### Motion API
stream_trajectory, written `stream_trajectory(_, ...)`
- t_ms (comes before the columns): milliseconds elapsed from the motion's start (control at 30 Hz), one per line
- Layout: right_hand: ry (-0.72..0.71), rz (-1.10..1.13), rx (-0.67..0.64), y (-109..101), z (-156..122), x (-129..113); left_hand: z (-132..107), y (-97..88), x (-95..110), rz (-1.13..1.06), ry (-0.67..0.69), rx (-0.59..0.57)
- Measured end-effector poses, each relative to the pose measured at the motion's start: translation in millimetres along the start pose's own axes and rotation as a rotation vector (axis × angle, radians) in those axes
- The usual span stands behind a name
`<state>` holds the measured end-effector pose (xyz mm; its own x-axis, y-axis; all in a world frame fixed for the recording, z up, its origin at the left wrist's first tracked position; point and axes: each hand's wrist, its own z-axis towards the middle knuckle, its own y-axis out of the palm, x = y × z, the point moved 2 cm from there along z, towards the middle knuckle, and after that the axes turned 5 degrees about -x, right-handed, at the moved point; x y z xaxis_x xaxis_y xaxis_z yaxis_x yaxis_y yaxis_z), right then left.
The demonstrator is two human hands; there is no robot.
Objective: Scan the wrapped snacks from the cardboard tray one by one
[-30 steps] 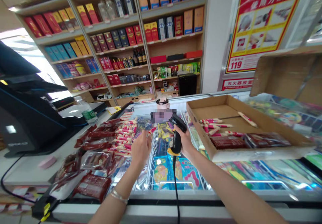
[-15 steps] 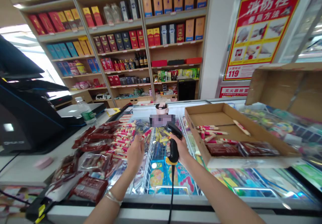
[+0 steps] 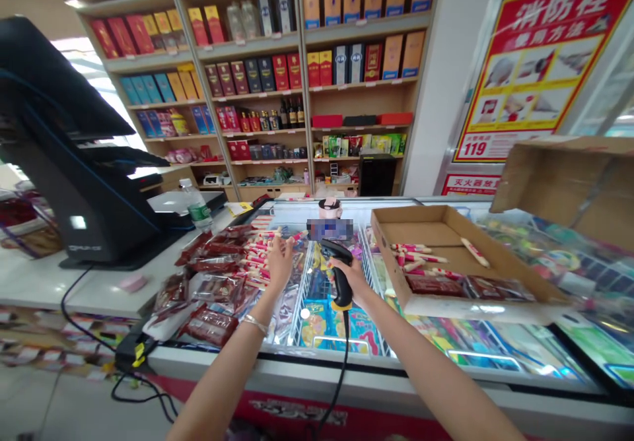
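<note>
1. Our left hand [image 3: 280, 257] reaches out over the heap of sausage sticks [image 3: 255, 251]. Its fingers are half curled and seem to pinch one sausage stick [image 3: 298, 236] by its end, though the grip is small in view.
2. Our right hand [image 3: 354, 277] is wrapped fully round the handle of the barcode scanner [image 3: 339, 263]. The scanner's head points toward that stick, and its cable [image 3: 341, 355] hangs down over the freezer lid [image 3: 321, 325].
3. The heap lies where the white desk [image 3: 99, 289] meets the glass lid, with dark red packets [image 3: 211, 325] spread just beside it.
4. To the right, an open cardboard carton [image 3: 475, 307] rests on the freezer. It holds a few sticks and some red packets.
5. We judge the scanning far from finished, since the carton holds only a handful and many more sticks and packets lie on the left.
6. The till screen [image 3: 64, 137] stands at the far left of the desk.
</note>
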<state>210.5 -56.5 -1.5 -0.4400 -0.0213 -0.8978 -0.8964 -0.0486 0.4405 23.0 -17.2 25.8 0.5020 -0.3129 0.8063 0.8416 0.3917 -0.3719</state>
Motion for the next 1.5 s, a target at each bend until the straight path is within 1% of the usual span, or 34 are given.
stream_trajectory(67,-0.014,-0.026,-0.014,-0.6,1.7,1.3,4.9,3.3,2.3,0.049,0.035,-0.002)
stream_trajectory(133,-0.029,-0.049,-0.03,-2.0,3.8,3.4,7.1,2.2,1.2,0.202,0.058,0.025)
stream_trajectory(233,-0.03,-0.074,-0.033,-4.5,6.3,5.9,7.5,-6.0,-5.6,0.437,0.071,0.066)
stream_trajectory(300,-0.03,-0.086,-0.025,-5.5,7.1,6.1,7.8,-12.7,-11.8,0.501,0.063,0.091)
stream_trajectory(400,-0.029,-0.084,-0.02,-5.5,7.2,4.3,8.8,-19.2,-18.3,0.534,0.031,0.14)
stream_trajectory(467,-0.024,-0.078,-0.02,-4.8,6.2,2.4,9.1,-19.7,-19.3,0.546,0.033,0.144)
stream_trajectory(667,0.01,-0.105,-0.013,-0.7,-0.2,-2.1,7.3,-15.7,-17.0,0.547,0.045,0.103)
stream_trajectory(800,0.028,-0.12,-0.012,-0.3,-0.8,0.2,5.5,-15.0,-15.7,0.585,0.026,0.09)
stream_trajectory(1000,0.009,-0.113,0.005,-3.3,2.8,3.1,5.7,-14.8,-15.0,0.597,0.019,0.082)
stream_trajectory(1167,0.009,-0.115,-0.002,-3.8,3.2,6.1,8.0,-9.4,-15.9,0.625,0.018,0.055)
stream_trajectory(1267,0.021,-0.129,-0.008,-1.2,2.1,6.2,7.7,-6.4,-14.4,0.607,0.012,0.044)
stream_trajectory(1333,0.008,-0.14,-0.025,3.2,-0.4,0.8,6.8,-6.4,-13.3,0.564,0.028,0.049)
stream_trajectory(1400,-0.042,-0.143,-0.071,9.1,-6.4,-12.7,5.8,-7.7,-13.1,0.491,0.059,0.052)
stream_trajectory(1500,-0.172,-0.132,-0.155,12.6,-25.1,-50.8,5.1,-8.5,-12.4,0.329,0.095,0.026)
